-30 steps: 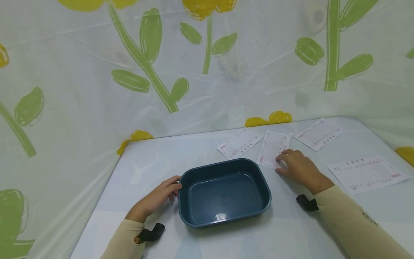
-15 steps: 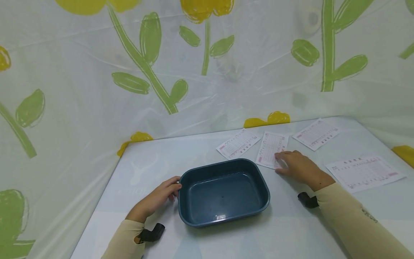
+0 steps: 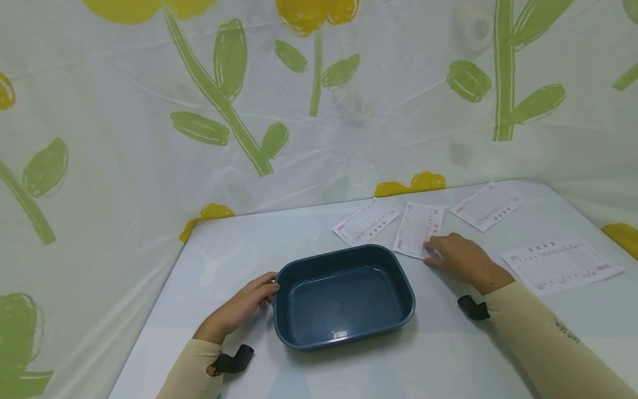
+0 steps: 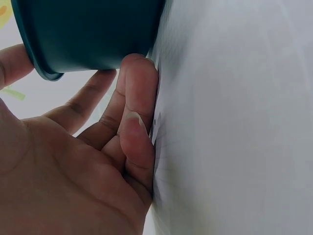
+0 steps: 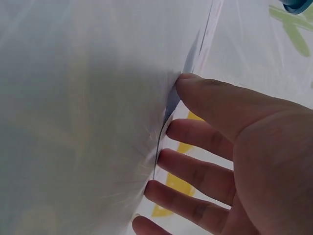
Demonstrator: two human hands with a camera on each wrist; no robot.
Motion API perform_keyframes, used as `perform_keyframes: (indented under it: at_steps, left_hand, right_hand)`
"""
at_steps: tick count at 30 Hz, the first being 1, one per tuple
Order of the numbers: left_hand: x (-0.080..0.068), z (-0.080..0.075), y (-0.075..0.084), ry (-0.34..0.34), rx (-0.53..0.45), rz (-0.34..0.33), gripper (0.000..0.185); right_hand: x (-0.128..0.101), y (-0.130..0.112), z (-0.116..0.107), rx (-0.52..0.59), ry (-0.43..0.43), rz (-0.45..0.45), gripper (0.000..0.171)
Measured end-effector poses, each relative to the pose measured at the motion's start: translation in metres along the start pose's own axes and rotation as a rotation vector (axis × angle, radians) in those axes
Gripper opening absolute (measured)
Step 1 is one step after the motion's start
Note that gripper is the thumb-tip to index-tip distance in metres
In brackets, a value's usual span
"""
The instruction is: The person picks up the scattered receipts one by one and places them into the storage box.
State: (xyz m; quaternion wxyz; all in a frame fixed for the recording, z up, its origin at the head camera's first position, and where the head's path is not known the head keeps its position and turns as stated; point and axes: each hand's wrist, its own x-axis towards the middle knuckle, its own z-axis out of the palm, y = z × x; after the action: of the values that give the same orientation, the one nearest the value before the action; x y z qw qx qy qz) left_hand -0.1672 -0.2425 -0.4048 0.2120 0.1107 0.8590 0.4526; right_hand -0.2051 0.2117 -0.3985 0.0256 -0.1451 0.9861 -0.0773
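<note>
Barely shifted, the right hand kept straight fingers pressing a paper slip beyond its fingertips; the left hand touched the tray, loosely curled. Lifting the slip likely follows.

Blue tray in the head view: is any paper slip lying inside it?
No. The blue tray holds nothing but a glare spot, and all four paper slips lie flat on the table outside it.

Our left hand rests at the left end of the dark teal rectangular plastic tub, fingers loosely curled against its wall. Our right hand lies flat beyond the tub's far right corner, fingers spread and straight.
</note>
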Motion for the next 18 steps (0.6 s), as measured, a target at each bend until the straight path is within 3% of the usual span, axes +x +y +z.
perform_keyframes:
  at_steps: [9, 18]
  left_hand:
    - [-0.0020, -0.0002, 0.0023, -0.009, -0.015, 0.003, 0.041]
    - [-0.0015, -0.0003, 0.0009, -0.003, -0.023, -0.008, 0.041]
  right_hand:
    - [0.0018, 0.0033, 0.0008, 0.032, 0.009, -0.005, 0.030]
    - [0.0025, 0.0009, -0.0036, 0.041, 0.008, -0.003, 0.027]
